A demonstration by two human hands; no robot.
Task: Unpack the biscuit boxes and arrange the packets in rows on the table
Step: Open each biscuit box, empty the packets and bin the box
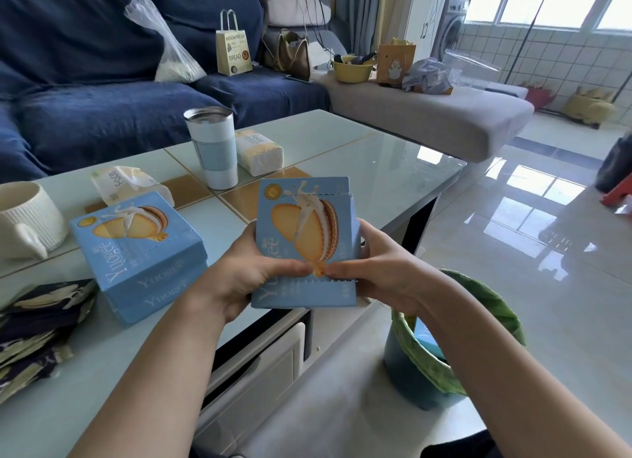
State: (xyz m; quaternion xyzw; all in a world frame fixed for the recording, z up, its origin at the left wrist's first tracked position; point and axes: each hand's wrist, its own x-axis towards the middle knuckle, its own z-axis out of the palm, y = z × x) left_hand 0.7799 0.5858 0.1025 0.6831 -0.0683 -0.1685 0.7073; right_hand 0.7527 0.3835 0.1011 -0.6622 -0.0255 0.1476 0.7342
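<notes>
I hold a light blue biscuit box [304,225] upright over the table's front edge. My left hand [254,273] grips its left side, thumb across the front. My right hand [379,269] grips the right side, its thumb at the perforated tear strip near the box's lower front. The strip is partly torn and the front panel stands slightly lifted. A second blue biscuit box [140,256] lies closed on the table to the left. Dark biscuit packets [37,324] lie in a pile at the table's left edge.
On the glass table [376,156] stand a white tumbler [213,150], two tissue packs [260,151] [130,184] and a cream mug [27,218]. A bin with a green liner [444,338] sits on the floor below my right arm. A blue sofa [102,81] lies behind.
</notes>
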